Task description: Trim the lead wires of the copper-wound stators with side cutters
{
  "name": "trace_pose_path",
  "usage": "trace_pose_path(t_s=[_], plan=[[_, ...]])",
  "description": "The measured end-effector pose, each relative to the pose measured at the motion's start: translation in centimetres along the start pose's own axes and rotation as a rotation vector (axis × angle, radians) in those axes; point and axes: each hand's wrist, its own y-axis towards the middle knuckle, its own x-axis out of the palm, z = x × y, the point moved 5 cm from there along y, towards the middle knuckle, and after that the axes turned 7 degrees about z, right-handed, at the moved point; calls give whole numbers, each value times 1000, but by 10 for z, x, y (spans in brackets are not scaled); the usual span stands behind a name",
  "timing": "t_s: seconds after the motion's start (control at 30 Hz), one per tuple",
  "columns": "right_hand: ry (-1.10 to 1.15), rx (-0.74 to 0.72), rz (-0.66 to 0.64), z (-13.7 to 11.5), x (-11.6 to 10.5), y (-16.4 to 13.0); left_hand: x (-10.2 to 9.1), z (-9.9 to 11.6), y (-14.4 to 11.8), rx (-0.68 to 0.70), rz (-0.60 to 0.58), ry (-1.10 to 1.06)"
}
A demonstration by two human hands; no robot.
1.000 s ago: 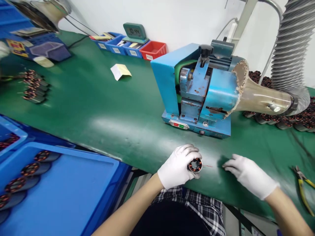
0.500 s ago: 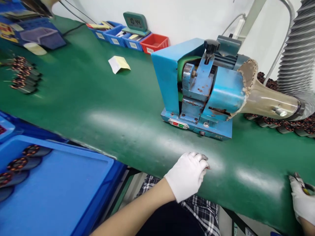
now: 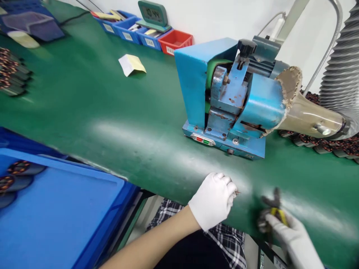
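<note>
right hand (image 3: 291, 235): back from far right of worktop (image 3: 112, 112), now closed on yellow-handled pliers (image 3: 273, 209), near front edge | left hand (image 3: 213, 200): curled over wound coil part, hiding it | gap between hands: narrowed

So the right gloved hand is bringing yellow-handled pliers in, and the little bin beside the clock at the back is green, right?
Not quite. In the head view the bin beside the clock is red, not green. The rest holds: the right hand, gloved, grips yellow-handled pliers near the table edge.
</note>
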Motion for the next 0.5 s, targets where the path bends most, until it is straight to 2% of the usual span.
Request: trace_pose_path(t_s=[0.1, 0.2, 0.27, 0.5], plan=[[63, 155, -308, -11, 62, -30, 0, 1, -1, -12, -6, 41], [73, 198, -441, -17, 85, -41, 0, 2, -1, -15, -11, 89], [43, 179, -445, -13, 86, -38, -1, 3, -1, -13, -9, 102], [-6, 62, -269, 18, 80, -15, -3, 3, 0, -7, -27, 96]])
